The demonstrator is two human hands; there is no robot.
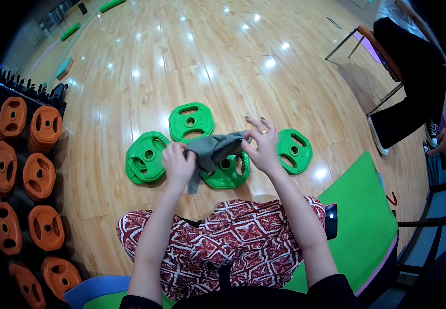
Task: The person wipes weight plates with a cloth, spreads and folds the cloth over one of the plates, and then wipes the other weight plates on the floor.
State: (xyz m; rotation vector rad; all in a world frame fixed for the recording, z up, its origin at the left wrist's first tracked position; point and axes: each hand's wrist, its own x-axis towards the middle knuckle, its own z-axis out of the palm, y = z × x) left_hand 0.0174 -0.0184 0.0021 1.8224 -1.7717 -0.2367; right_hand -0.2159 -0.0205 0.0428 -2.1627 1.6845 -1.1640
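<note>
A grey-green cloth (216, 148) is stretched between my two hands above the floor. My left hand (178, 160) pinches its left end, with a loose corner hanging below. My right hand (262, 144) grips the other end between thumb and finger, its remaining fingers raised. Beneath and around the cloth lie green weight plates: one at the back (191, 121), one at the left (146, 157), one at the right (293, 151), and one nearest me (228, 175). The cloth partly covers the nearest plate and the lower edge of the back one.
Orange weight plates (46, 226) are racked in stacks at the left. I sit on a green mat (359, 216), where a phone (331, 221) lies by my right knee. A person in black trousers (413, 103) sits on a chair (380, 49) at the upper right. Wooden floor (223, 77) stretches ahead.
</note>
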